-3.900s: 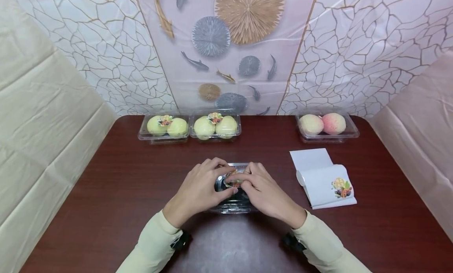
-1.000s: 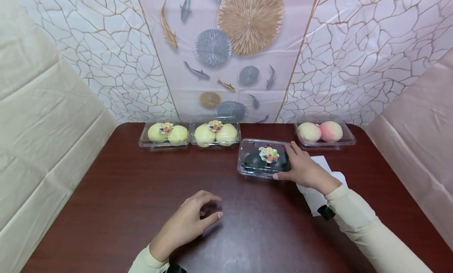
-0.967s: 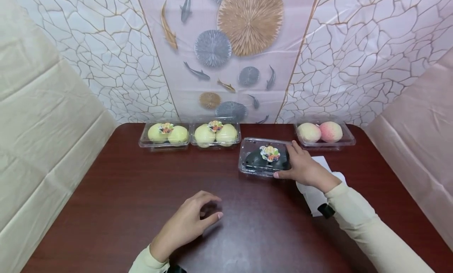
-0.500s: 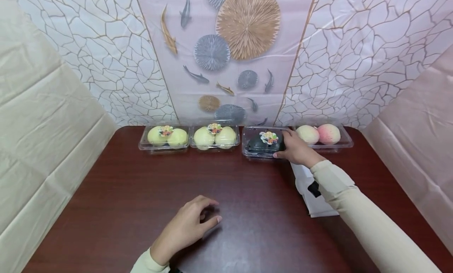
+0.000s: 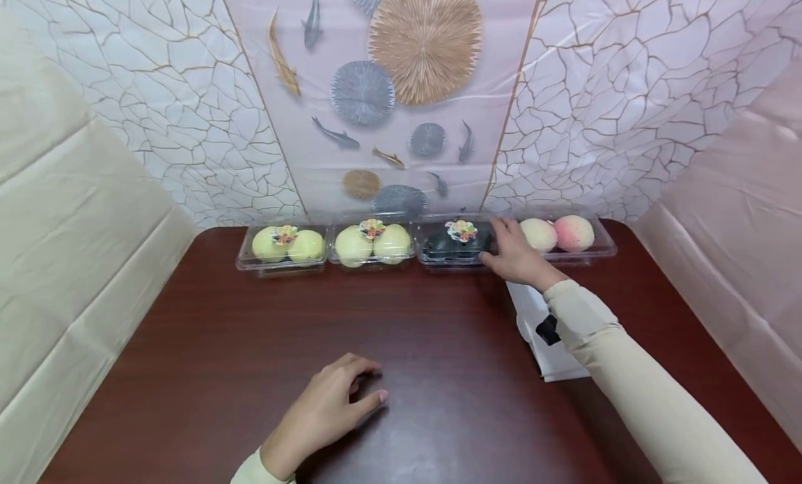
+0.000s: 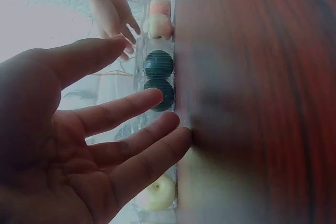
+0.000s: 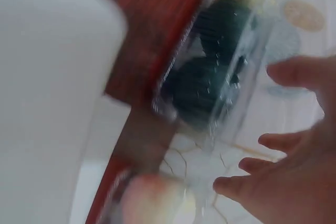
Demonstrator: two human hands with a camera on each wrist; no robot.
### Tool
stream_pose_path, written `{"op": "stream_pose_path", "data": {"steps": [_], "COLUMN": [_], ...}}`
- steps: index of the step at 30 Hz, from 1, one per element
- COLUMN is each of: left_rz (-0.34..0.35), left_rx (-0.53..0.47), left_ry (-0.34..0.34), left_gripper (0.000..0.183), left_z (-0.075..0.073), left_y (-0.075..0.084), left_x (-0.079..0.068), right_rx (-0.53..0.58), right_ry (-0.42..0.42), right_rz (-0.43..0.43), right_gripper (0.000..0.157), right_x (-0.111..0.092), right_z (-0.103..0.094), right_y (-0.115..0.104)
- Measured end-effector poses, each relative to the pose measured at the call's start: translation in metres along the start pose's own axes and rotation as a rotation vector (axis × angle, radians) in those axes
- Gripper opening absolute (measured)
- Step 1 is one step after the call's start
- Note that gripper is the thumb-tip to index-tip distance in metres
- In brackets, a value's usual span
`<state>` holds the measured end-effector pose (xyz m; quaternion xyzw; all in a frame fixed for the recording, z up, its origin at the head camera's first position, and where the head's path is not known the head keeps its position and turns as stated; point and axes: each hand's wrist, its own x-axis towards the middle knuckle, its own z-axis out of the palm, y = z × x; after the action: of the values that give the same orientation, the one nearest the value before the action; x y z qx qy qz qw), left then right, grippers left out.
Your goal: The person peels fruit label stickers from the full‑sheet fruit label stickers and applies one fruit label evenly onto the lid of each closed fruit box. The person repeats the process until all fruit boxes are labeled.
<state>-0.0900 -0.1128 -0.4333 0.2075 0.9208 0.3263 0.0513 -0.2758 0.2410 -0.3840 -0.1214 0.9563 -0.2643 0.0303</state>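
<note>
Apparently lining up the dark-green-fruit clamshell [image 5: 447,263] just left of the peach clamshell [image 5: 592,254], with right hand [image 5: 521,256] spread at the latter's left end and left hand [image 5: 327,406] spread well in front, probably needing a gentle withdrawal next.

Dark-fruit box [image 5: 454,262]: right end behind fingers [image 5: 502,231] | white pad [image 5: 557,365]: part-hidden by sleeve [image 5: 639,372] | 1 peach [image 7: 149,200]: blurred, right-wrist view

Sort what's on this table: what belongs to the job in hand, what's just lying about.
Likely the job:
- dark-fruit box, with the right hand at its right end
- colourful sticker on that box
- perhaps the white paper, partly covered

Probably just standing by:
- leftmost pale-fruit box
- second pale-fruit box
- pink-and-cream fruit box
</note>
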Motion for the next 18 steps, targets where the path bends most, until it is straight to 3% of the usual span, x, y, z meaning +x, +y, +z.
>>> {"op": "stream_pose_path", "data": {"steps": [5,10,15,18], "left_rz": [-0.023,-0.035,-0.017,-0.005], "left_rx": [0.020,0.022,0.036,0.044], "left_ry": [-0.001,-0.037,-0.019,-0.012], "left_gripper": [0.032,0.033,0.032,0.032], "left_z": [-0.003,-0.001,0.003,0.007], "left_y": [0.002,0.004,0.007,0.009], "left_x": [-0.005,-0.007,-0.006,-0.005], "right_rx": [0.108,0.233,0.358,0.504], "right_ry": [0.229,0.379,0.435,0.401], "right_rz": [0.053,0.306,0.533,0.631], "right_gripper": [0.061,0.068,0.088,0.099], "right_x": [-0.014,-0.030,-0.047,-0.054], "right_z": [-0.023,-0.043,-0.048,-0.049], "right_y": [0.018,0.058,0.097,0.115]}}
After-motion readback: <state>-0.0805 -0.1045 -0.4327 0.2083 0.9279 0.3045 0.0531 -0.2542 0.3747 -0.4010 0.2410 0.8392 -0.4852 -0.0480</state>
